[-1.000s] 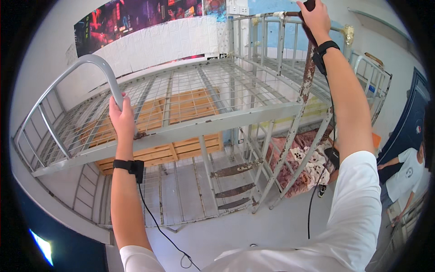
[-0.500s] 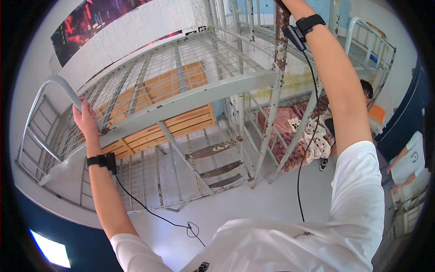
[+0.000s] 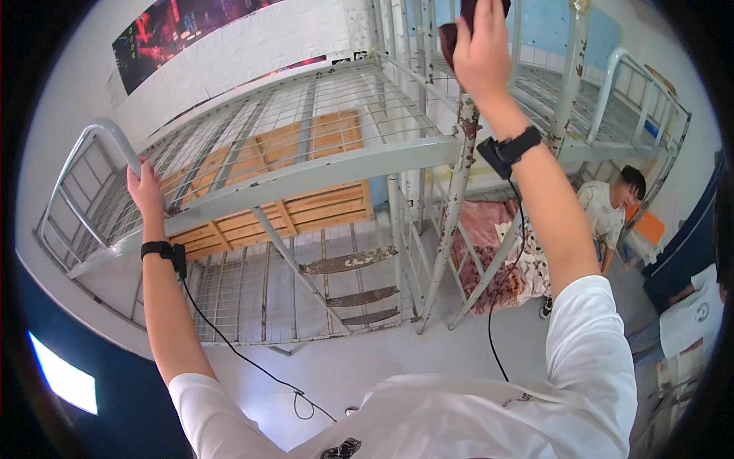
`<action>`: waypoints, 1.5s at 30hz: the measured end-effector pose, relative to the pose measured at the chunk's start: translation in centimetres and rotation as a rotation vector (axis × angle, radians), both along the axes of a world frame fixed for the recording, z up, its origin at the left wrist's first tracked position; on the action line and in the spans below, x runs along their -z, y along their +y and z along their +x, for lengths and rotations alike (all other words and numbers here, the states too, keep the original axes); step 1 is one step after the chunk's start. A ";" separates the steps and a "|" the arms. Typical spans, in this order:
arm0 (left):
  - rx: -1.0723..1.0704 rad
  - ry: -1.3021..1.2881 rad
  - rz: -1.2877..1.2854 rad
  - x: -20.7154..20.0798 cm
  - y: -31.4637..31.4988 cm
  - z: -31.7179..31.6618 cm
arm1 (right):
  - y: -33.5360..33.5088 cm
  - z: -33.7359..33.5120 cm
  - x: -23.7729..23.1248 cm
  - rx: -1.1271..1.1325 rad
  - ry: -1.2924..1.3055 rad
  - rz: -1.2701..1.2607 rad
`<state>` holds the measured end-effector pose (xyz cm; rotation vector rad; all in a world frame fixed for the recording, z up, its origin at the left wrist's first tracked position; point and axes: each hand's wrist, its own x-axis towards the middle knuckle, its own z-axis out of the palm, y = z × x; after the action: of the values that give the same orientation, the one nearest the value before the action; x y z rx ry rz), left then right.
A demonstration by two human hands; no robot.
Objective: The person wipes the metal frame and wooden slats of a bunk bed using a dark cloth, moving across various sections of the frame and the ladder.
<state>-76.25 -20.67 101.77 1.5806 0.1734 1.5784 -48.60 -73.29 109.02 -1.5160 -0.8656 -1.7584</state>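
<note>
Fingers wrapped round the curved grey guard rail point(image 3: 116, 136) of the upper bunk, my left hand point(image 3: 146, 188) holds on at the left. Up at the top edge, my right hand point(image 3: 483, 61) grips a dark maroon thing point(image 3: 449, 44), perhaps a folded cloth or pad. It shows on both sides of the fingers, and its upper part is cut off by the picture's edge. Just below that hand stands the bunk's chipped, rusty post point(image 3: 467, 122). The grey metal bunk bed point(image 3: 329, 170) spans the space between my hands, its wire-mesh base bare.
Wooden slatted boards point(image 3: 306, 218) lie under the upper mesh. Worn steps point(image 3: 348, 262) lead up to the bunk. Pink bedding point(image 3: 489, 229) covers a lower bed at the right, near a seated person point(image 3: 604, 206); another person point(image 3: 688, 321) is farther right. Cables point(image 3: 229, 344) hang from my wrist straps.
My right hand has come lower and into view with the maroon thing. My left hand keeps its grip on the rail. The seated person now shows more fully.
</note>
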 end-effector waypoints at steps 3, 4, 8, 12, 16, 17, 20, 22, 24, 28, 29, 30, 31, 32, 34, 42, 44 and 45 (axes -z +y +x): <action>-0.043 0.011 -0.008 0.2 1.1 -0.1 | 0.0 0.5 2.7 0.026 0.032 -0.034; -0.016 0.000 0.013 0.1 1.7 -0.5 | 0.3 0.6 3.4 -0.065 0.028 0.020; -0.029 0.010 0.065 0.1 0.9 0.3 | 0.2 3.2 8.1 -0.195 0.124 0.119; -0.039 0.016 0.042 -0.1 1.4 -0.2 | 0.1 2.9 11.3 -0.380 0.309 0.105; 0.056 -0.013 0.037 0.1 1.1 0.1 | 0.0 2.4 12.6 -0.308 0.268 0.127; 0.062 -0.007 0.038 0.3 1.2 -0.1 | -0.2 1.3 11.6 -0.346 0.347 0.110; 0.079 -0.004 0.063 -0.2 1.9 -0.9 | 0.3 -0.8 7.5 -0.412 0.515 0.160; 0.123 -0.009 0.048 -0.1 1.6 -0.3 | 0.1 -3.0 3.6 -0.445 0.652 0.191; 0.164 -0.003 0.045 -0.1 1.7 -0.4 | 0.8 -3.7 1.4 -0.438 0.653 0.228; 0.178 -0.028 0.026 0.3 1.9 -0.8 | 2.2 -4.0 1.9 -0.204 0.662 0.378; 0.212 -0.039 0.028 0.4 1.8 -0.6 | 1.9 -3.8 1.9 -0.158 0.676 0.373; 0.210 -0.021 0.045 0.3 1.9 -0.8 | 1.8 -3.5 1.9 -0.134 0.643 0.368; 0.207 -0.003 0.062 0.2 1.9 -0.8 | 1.9 -3.1 1.9 -0.094 0.669 0.403; 0.222 -0.003 0.043 0.1 1.9 -1.1 | 2.3 -3.2 1.9 -0.093 0.692 0.426; 0.275 -0.006 0.039 0.2 2.0 -1.1 | 2.5 -3.2 2.1 -0.049 0.702 0.471; 0.342 -0.002 0.015 -0.2 1.7 -1.6 | 4.6 -5.1 4.7 0.089 0.574 0.524; 0.326 -0.005 0.014 -0.1 1.7 -1.9 | 5.0 -5.7 5.3 0.070 0.581 0.508; 0.307 -0.010 0.011 -0.1 1.7 -1.8 | 5.0 -5.3 5.8 0.068 0.578 0.511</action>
<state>-78.04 -19.02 101.90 1.5260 -0.0811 1.3488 -53.88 -68.27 103.23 -1.5717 -0.0663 -1.3234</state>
